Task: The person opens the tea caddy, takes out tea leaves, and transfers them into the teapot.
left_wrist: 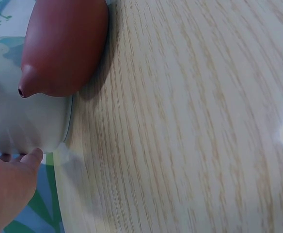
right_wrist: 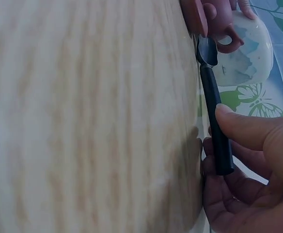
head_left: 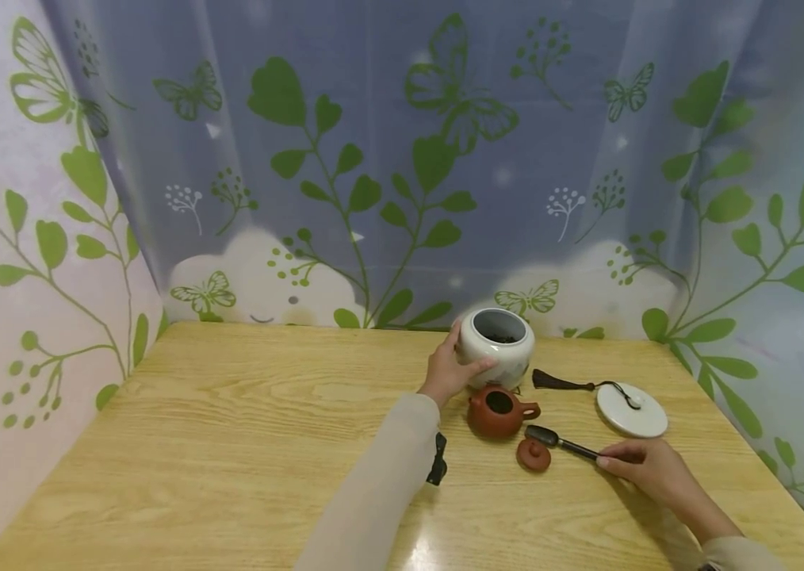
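Observation:
My left hand (head_left: 447, 369) grips the side of a white ceramic tea jar (head_left: 498, 361), thumb across its front and fingers along its left side. Dark tea leaves show inside the jar's open mouth. Right in front of it sits a reddish-brown clay teapot (head_left: 493, 419) with its top uncovered, spout to the left and handle to the right. My right hand (head_left: 648, 469) pinches the handle of a dark tea scoop (right_wrist: 212, 97) between thumb and fingers. The scoop's head lies low by the teapot, just above the small clay teapot lid (head_left: 534, 456) in the head view.
A white jar lid (head_left: 632, 411) lies at the right with a dark cord on its knob, ending in a dark tassel (head_left: 560, 382). The wooden table (head_left: 245, 444) meets a printed curtain (head_left: 373, 159) behind and at both sides.

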Action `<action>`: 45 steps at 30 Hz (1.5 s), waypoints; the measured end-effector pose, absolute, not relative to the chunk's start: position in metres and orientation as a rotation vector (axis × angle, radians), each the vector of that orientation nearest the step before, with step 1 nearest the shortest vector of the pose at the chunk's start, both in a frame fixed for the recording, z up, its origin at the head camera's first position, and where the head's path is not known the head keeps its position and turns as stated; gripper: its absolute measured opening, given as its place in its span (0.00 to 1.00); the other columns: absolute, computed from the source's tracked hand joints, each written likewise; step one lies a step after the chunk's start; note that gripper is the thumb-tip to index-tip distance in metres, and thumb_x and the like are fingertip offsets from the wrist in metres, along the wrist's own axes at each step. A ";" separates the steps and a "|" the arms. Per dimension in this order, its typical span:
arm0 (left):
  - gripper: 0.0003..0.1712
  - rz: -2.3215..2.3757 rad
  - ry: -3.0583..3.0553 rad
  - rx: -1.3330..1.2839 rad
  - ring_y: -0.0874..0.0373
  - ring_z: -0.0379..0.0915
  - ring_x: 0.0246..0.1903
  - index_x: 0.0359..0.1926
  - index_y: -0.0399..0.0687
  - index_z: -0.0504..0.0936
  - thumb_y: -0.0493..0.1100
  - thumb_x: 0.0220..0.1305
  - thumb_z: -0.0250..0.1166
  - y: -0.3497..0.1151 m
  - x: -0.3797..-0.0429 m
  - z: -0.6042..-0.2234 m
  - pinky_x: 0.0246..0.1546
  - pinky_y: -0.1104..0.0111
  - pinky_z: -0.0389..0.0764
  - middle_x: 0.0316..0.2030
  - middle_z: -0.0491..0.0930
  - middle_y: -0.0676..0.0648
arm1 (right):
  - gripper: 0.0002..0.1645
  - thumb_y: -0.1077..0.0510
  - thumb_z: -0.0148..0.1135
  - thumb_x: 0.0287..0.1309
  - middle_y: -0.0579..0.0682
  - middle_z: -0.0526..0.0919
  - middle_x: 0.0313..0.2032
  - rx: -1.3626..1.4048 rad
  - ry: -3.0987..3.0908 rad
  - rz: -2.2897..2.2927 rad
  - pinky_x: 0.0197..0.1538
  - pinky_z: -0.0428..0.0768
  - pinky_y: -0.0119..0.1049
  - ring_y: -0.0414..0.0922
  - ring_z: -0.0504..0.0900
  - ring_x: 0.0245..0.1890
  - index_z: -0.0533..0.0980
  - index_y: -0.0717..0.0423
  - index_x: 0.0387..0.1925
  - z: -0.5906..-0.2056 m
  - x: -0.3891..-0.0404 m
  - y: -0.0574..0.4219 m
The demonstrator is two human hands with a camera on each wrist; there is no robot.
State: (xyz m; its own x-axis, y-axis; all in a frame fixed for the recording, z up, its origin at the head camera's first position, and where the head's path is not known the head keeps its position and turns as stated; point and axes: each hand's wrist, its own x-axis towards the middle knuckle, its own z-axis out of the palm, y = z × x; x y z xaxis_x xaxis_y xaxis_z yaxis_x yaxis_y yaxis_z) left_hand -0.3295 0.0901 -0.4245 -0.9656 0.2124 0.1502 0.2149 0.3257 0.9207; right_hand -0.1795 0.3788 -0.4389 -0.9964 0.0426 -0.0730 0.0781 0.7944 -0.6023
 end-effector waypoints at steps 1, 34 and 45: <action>0.55 -1.774 -2.556 -0.412 0.43 0.63 0.64 0.75 0.48 0.51 0.52 0.54 0.73 0.090 -0.329 -0.424 0.62 0.53 0.67 0.65 0.66 0.37 | 0.19 0.47 0.67 0.57 0.52 0.86 0.40 0.093 2.925 -0.982 0.37 0.75 0.32 0.43 0.80 0.39 0.85 0.58 0.41 -0.438 -0.180 0.378; 0.55 -1.844 -2.550 -0.490 0.43 0.58 0.68 0.75 0.50 0.50 0.54 0.55 0.72 0.080 -0.325 -0.426 0.64 0.51 0.65 0.70 0.59 0.41 | 0.21 0.52 0.69 0.56 0.52 0.86 0.35 0.034 2.913 -1.037 0.35 0.76 0.29 0.38 0.81 0.33 0.82 0.65 0.43 -0.431 -0.179 0.373; 0.47 -1.735 -2.661 -0.526 0.43 0.59 0.67 0.71 0.42 0.61 0.54 0.57 0.70 0.066 -0.313 -0.433 0.64 0.52 0.65 0.67 0.63 0.38 | 0.24 0.54 0.67 0.58 0.62 0.84 0.43 -0.028 2.958 -1.159 0.37 0.79 0.30 0.45 0.84 0.37 0.79 0.69 0.49 -0.428 -0.184 0.352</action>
